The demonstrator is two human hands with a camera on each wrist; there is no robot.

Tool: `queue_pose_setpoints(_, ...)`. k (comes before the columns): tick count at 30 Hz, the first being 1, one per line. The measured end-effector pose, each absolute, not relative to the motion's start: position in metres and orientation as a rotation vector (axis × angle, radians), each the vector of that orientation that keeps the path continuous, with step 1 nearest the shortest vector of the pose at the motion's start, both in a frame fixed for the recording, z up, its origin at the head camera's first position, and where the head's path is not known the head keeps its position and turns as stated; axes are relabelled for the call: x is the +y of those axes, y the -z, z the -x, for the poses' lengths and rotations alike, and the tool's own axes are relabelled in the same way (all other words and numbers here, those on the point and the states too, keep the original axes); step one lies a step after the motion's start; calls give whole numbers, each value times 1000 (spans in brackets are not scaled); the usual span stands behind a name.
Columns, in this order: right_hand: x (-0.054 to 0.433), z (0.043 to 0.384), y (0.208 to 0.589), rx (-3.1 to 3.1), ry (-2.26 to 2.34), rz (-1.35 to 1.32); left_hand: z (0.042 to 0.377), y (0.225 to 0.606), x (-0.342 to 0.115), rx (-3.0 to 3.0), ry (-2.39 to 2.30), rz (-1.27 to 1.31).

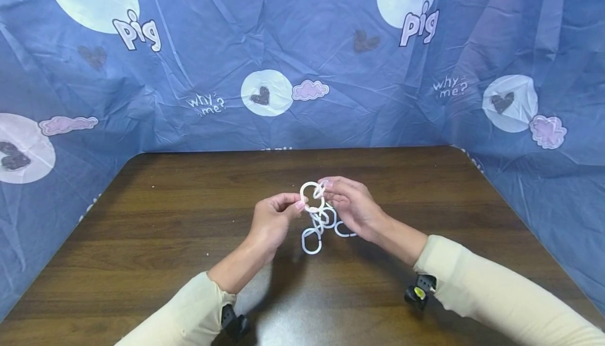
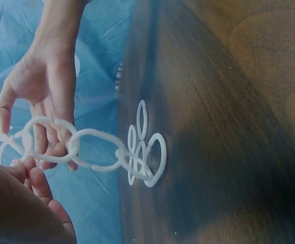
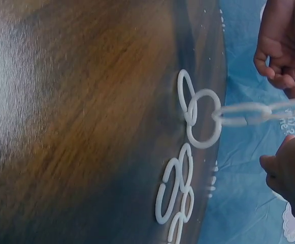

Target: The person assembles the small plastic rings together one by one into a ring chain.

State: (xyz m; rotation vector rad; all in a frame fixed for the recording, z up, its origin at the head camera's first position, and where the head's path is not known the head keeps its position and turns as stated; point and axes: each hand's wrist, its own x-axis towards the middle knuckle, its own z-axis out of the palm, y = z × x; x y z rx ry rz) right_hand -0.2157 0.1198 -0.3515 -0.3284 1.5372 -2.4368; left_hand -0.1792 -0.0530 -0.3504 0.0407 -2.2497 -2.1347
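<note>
My left hand (image 1: 270, 225) pinches a white oval plastic chain link (image 1: 310, 183) between thumb and fingertips, above the table. Through it passes a smaller-looking white link (image 1: 319, 190), and my right hand (image 1: 352, 207) holds that one by its upper end. From the left hand's link a chain of white links (image 2: 97, 132) hangs down to the tabletop. Its lower links (image 3: 159, 203) lie on the wood in a loose cluster; small gaps show in some of them. In the head view one link (image 1: 311, 253) lies nearest me, and another is partly hidden behind my right hand.
The dark wooden table (image 1: 165, 230) reaches back to a blue printed cloth (image 1: 302, 31) that stands behind and along both sides. A black strapped device sits on each wrist, such as the right one (image 1: 417, 296). Small white specks dot the wood.
</note>
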Motion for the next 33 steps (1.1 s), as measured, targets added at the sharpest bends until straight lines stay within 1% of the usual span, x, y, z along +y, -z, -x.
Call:
queue_pose_setpoints(6,118,216,349,1640,2416,440,179,351,-53,-2275,2122,-56)
queue_pose_setpoints(12,122,220,349,2097,2332,643,179,353,-54,-2278,2128,-28)
queue_pose_setpoints(16,126,223,351,2524,2082,906,178,354,-54,-2287,2131,-26)
queue_pose_setpoints(20,127,227,352,2880,1771,1308,177,355,-54,-2305,2116,-29)
queue_pose_setpoints(23,127,231,351,3005,1598,1590,177,356,-54,-2312,2112,-24)
queue_pose_setpoints(25,126,233,349,3028,1527,1724,177,356,-54,-2317,2111,-21)
queue_pose_setpoints(29,126,235,346,3047,1456,1852,177,357,-55,-2335,2100,-17)
queue_pose_setpoints(33,127,236,345,3052,1431,1883,178,358,-56,-2338,2077,-10)
